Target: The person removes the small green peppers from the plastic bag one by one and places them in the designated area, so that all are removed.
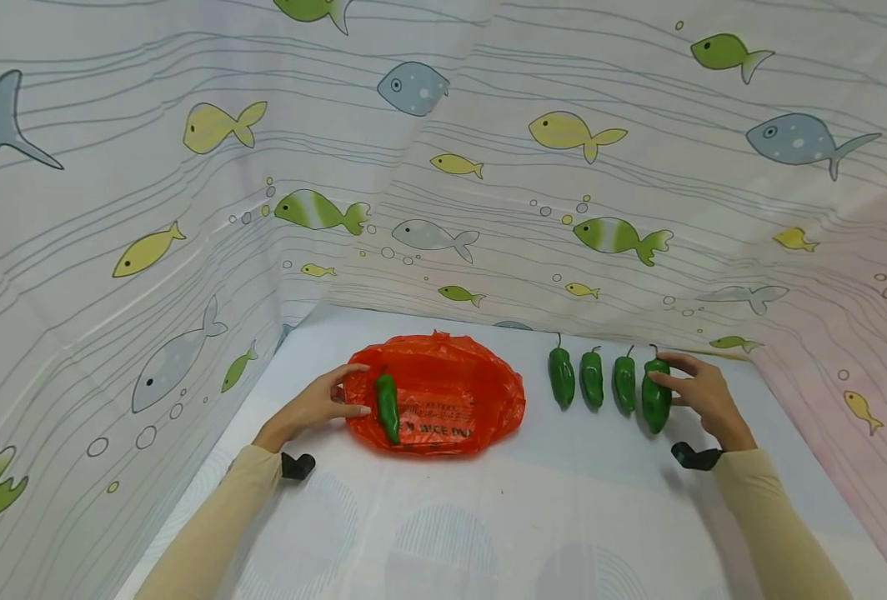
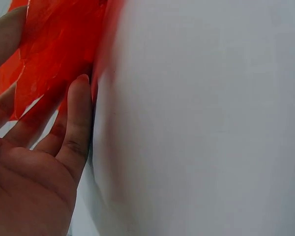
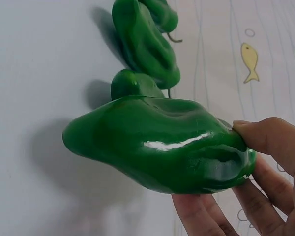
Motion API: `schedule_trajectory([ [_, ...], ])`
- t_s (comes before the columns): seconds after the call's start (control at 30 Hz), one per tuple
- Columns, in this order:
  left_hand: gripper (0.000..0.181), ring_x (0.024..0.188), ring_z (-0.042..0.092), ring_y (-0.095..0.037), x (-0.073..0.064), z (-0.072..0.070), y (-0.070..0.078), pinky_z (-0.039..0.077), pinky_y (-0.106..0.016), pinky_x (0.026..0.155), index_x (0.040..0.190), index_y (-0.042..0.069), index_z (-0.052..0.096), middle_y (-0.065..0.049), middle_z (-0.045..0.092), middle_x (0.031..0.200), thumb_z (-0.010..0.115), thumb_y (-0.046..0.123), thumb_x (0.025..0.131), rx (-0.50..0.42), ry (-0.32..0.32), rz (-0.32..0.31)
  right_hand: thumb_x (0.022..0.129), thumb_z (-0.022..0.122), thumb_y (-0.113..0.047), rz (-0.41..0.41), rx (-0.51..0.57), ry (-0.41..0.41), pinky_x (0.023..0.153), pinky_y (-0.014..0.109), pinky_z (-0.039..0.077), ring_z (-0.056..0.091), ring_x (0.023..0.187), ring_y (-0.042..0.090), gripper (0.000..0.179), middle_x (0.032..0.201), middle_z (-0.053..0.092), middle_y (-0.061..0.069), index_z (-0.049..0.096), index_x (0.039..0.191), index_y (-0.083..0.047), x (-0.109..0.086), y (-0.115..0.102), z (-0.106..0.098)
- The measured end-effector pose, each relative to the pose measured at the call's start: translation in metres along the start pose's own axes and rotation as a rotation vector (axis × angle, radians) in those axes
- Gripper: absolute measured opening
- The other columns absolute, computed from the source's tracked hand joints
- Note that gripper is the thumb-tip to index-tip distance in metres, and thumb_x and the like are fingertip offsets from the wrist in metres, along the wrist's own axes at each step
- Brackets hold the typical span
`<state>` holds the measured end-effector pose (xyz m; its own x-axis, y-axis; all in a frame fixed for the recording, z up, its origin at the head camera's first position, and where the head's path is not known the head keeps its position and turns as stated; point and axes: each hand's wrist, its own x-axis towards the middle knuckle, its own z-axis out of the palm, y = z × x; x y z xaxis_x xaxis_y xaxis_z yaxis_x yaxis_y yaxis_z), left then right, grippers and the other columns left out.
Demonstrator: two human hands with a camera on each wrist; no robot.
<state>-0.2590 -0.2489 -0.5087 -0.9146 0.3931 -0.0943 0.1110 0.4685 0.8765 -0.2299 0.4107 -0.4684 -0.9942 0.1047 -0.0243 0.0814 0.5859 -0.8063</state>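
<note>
On the left, a red plastic bag [image 1: 499,408] lies with its mouth spread wide, and a long green pepper [image 1: 387,408] rests in its left part. My left hand [image 1: 316,404] is at the bag's left end, thumb and fingers apart. In the left wrist view, that hand's lightly bent fingers [image 2: 78,108] touch the red film. At the far right my right hand [image 1: 702,396] holds a larger green pepper [image 3: 157,142] near its stem end, between thumb and fingers. Its tapered tip points away from the palm, and a shadow falls beside it on the table.
Several more green peppers [image 1: 592,380] stand in a row left of my right hand, stems toward the back. White sheets with printed fish [image 1: 612,236] rise behind and at both sides of the white table [image 1: 563,517].
</note>
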Motion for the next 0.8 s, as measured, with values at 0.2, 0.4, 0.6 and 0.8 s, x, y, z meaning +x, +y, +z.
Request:
schedule_trajectory([
  [0.2, 0.079, 0.103, 0.053, -0.029, -0.001, 0.0, 0.002, 0.046, -0.039, 0.085, 0.152, 0.021, 0.046, -0.012, 0.054, 0.134, 0.086, 0.031, 0.085, 0.01, 0.002, 0.001, 0.098, 0.07, -0.045, 0.01, -0.011, 0.013, 0.076, 0.03, 0.059, 0.06, 0.112, 0.025, 0.075, 0.156, 0.038, 0.029, 0.045, 0.152, -0.001, 0.005, 0.008, -0.001],
  [0.4, 0.08, 0.101, 0.052, -0.029, -0.003, 0.001, 0.004, 0.046, -0.039, 0.083, 0.153, 0.02, 0.045, -0.013, 0.054, 0.134, 0.086, 0.031, 0.086, 0.024, 0.001, -0.006, 0.1, 0.069, -0.041, 0.024, -0.001, 0.034, 0.074, 0.029, 0.059, 0.051, 0.127, 0.046, 0.071, 0.155, 0.038, 0.032, 0.045, 0.152, 0.001, 0.009, 0.015, 0.002],
  [0.6, 0.078, 0.102, 0.052, -0.029, -0.003, 0.001, 0.005, 0.045, -0.038, 0.083, 0.153, 0.021, 0.045, -0.012, 0.054, 0.133, 0.085, 0.03, 0.087, 0.035, 0.007, -0.018, 0.099, 0.069, -0.042, 0.066, 0.007, 0.06, 0.08, 0.036, 0.059, 0.048, 0.13, 0.05, 0.072, 0.157, 0.035, 0.032, 0.045, 0.152, 0.0, 0.015, 0.019, 0.006],
  [0.8, 0.076, 0.103, 0.053, -0.029, -0.003, 0.001, 0.006, 0.047, -0.038, 0.084, 0.153, 0.02, 0.046, -0.013, 0.053, 0.136, 0.084, 0.029, 0.088, 0.03, 0.008, -0.016, 0.1, 0.068, -0.039, 0.071, 0.001, 0.068, 0.078, 0.033, 0.059, 0.049, 0.13, 0.049, 0.069, 0.157, 0.036, 0.031, 0.045, 0.152, 0.0, 0.022, 0.021, 0.007],
])
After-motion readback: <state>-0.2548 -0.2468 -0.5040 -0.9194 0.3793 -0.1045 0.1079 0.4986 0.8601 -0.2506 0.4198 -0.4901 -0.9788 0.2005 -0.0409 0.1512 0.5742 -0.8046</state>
